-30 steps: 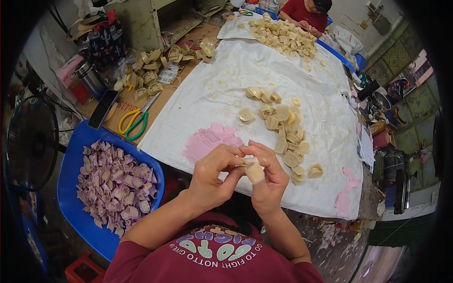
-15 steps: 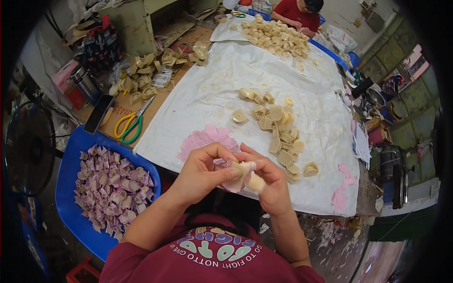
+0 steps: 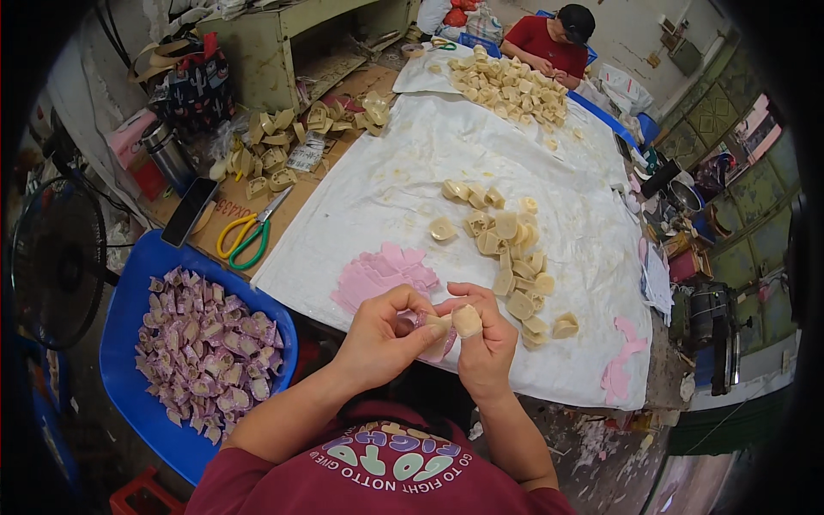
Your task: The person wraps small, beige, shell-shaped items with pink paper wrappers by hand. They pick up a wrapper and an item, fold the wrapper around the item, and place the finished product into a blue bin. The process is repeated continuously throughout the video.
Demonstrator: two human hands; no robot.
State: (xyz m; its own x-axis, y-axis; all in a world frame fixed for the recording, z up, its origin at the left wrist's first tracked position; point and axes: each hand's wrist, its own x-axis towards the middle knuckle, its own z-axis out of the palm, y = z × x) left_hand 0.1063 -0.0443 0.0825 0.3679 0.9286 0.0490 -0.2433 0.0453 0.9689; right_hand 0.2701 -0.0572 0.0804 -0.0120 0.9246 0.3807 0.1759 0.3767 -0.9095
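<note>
Between my two hands, just over the table's near edge, is a small cream moulded piece shaped like a shoe heel [image 3: 466, 321]. A pink glittery covering piece [image 3: 440, 345] lies against it. My right hand [image 3: 486, 350] is closed on the heel piece, its fingertips around the cream end. My left hand [image 3: 383, 336] pinches the covering and the other side of the piece; the fingers partly hide both. Just beyond my left hand lies a spread pile of flat pink cut pieces [image 3: 386, 273]. Ahead of my right hand is a loose group of bare cream heel pieces [image 3: 505, 232].
A blue tub [image 3: 120, 343] of pink-purple covered pieces [image 3: 210, 343] stands at the left. Scissors [image 3: 253, 233] and a phone [image 3: 189, 212] lie on the table's left side. Pink scraps [image 3: 622, 365] are at the right edge. A person [image 3: 552, 47] sits beyond a large cream pile [image 3: 506, 86].
My right hand has turned the heel piece, so its cream end now points up toward the table. The view has shifted slightly; both hands still hold the work.
</note>
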